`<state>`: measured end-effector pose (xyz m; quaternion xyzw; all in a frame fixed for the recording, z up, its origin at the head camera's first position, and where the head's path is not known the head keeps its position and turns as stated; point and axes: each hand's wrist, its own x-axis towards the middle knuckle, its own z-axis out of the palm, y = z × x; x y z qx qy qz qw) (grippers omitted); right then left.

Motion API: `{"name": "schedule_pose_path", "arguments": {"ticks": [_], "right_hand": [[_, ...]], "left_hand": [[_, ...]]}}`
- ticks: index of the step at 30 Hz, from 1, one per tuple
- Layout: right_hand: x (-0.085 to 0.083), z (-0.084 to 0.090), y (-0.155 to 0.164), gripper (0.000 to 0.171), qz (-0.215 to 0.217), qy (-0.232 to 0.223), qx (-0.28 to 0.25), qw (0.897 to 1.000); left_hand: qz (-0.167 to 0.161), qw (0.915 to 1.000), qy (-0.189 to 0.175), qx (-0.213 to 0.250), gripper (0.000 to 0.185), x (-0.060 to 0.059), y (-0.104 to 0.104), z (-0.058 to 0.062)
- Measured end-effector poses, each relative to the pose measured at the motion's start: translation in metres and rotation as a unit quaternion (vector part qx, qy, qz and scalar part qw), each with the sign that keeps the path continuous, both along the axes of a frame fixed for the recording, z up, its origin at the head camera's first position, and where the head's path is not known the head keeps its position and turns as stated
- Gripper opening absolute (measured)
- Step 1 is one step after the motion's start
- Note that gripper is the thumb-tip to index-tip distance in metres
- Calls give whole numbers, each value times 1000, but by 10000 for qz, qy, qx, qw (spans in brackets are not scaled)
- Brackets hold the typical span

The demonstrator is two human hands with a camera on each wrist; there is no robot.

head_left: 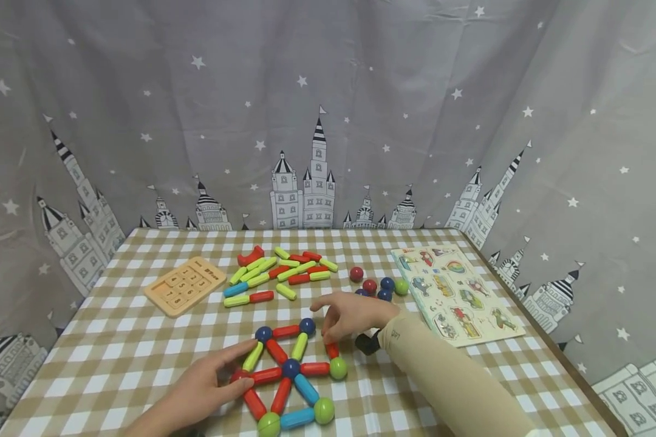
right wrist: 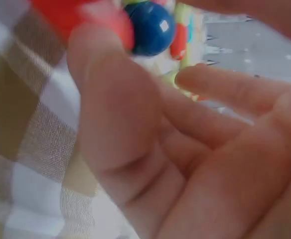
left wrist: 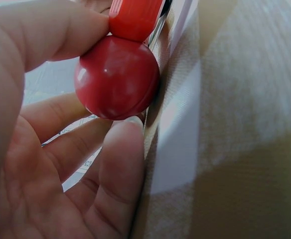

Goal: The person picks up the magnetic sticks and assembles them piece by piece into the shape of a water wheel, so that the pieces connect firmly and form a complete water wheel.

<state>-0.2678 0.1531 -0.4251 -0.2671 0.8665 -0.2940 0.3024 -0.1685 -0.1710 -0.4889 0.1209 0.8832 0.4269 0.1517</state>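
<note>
A flat frame of magnetic rods and balls lies at the front of the table, with spokes meeting at a blue ball (head_left: 291, 368). My left hand (head_left: 199, 383) grips its left corner, fingers and thumb around a red ball (left wrist: 116, 77) that touches a red rod (left wrist: 135, 19). At the right side, my right hand (head_left: 352, 314) holds a red rod (head_left: 332, 350) whose lower end meets a green ball (head_left: 338, 368). Another blue ball (head_left: 307, 326) sits just left of those fingers. In the right wrist view, the thumb (right wrist: 113, 94) lies against blurred red.
Loose rods (head_left: 279, 271) lie in a pile behind the frame, beside a red curved piece (head_left: 250, 255). Several loose balls (head_left: 369, 286) rest behind my right hand. A wooden number board (head_left: 184, 285) is at left, a picture puzzle board (head_left: 459, 291) at right.
</note>
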Motion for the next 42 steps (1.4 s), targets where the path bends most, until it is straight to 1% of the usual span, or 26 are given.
{"name": "schedule_pose_path", "arguments": {"ticks": [2,4,7,10,12,15,17,20,22,24,27,33,38,42], "right_hand": [[10,0,5,55,-147,336,82,9993],[24,-2,14,48,-231,547,115,9982],[47,-11,25,48,-189,693,114,9974],[62,-25,31,47,-84,834,-172,9963],[67,-32,32,49,-57,867,-428,9953],[69,-40,33,50,57,961,-682,9930],[69,-45,33,47,129,1016,-773,9917],[68,-50,32,40,137,1162,-878,9892],[68,-52,32,39,101,1214,-960,9879],[67,-53,31,40,133,1312,-962,9866],[64,-53,30,40,208,1425,-839,9860],[60,-51,27,39,200,1346,-679,9884],[55,-50,27,40,169,1245,-738,9893],[52,-47,31,47,204,1013,-880,9907]], "left_hand": [[20,10000,64,-29,65,0,0,-1],[8,9999,121,-46,65,0,1,-2],[-31,9999,153,-75,65,0,2,-2],[-57,9998,162,-75,65,1,1,-2],[-46,9998,191,-78,65,2,-1,-1],[-62,9997,234,-84,65,2,-1,0],[-80,9997,230,-87,65,1,-1,-1],[-69,9999,99,-41,65,1,1,-2],[-47,10000,16,-17,66,1,1,-3],[-11,10000,-21,-15,66,1,2,-3],[-12,10000,46,-44,66,0,1,-1],[-88,9999,58,3,64,-1,-1,-1],[-63,10000,32,-27,65,0,-2,-1],[-43,10000,17,12,65,0,-1,-1]]}}
